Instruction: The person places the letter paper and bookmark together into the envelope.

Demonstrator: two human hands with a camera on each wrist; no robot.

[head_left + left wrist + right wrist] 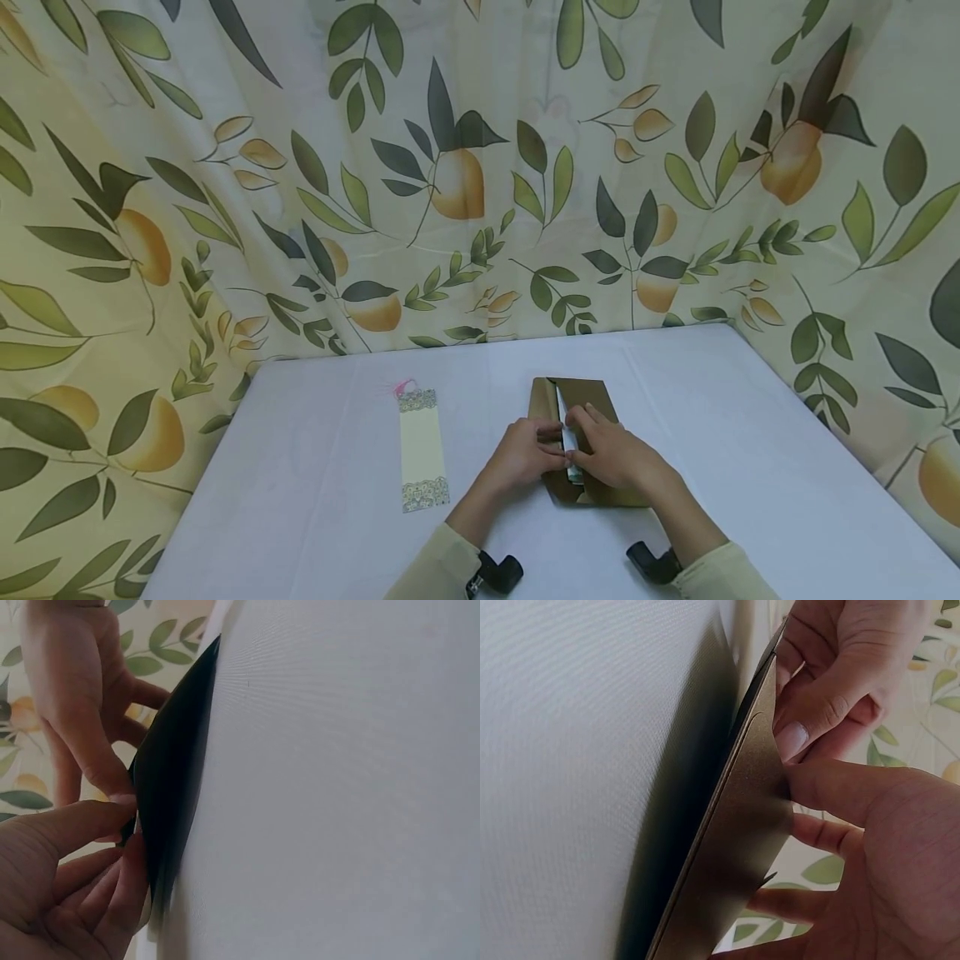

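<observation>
A brown paper envelope (pixel 600 492) lies on the table with a lengthwise opening that shows a white paper (pixel 575 473) inside. My left hand (pixel 528 450) is at the left side of this opening, thumb and fingers pinching the edge. From the other side my right hand (pixel 615 450) grips the flap along the opening, its thumb close to the left fingertips. In the left wrist view the envelope (pixel 176 765) looks dark and bulges up off the table. The right wrist view shows its brown side (pixel 735 817) tilted, with the right fingers (pixel 825 832) spread along its upper edge.
Left of the envelope lies a pale bookmark (pixel 422 437) with lace-patterned ends and a pink tassel (pixel 405 387). A white cloth covers the table (pixel 322 467). Behind it hangs a curtain (pixel 480 250) printed with leaves and fruit.
</observation>
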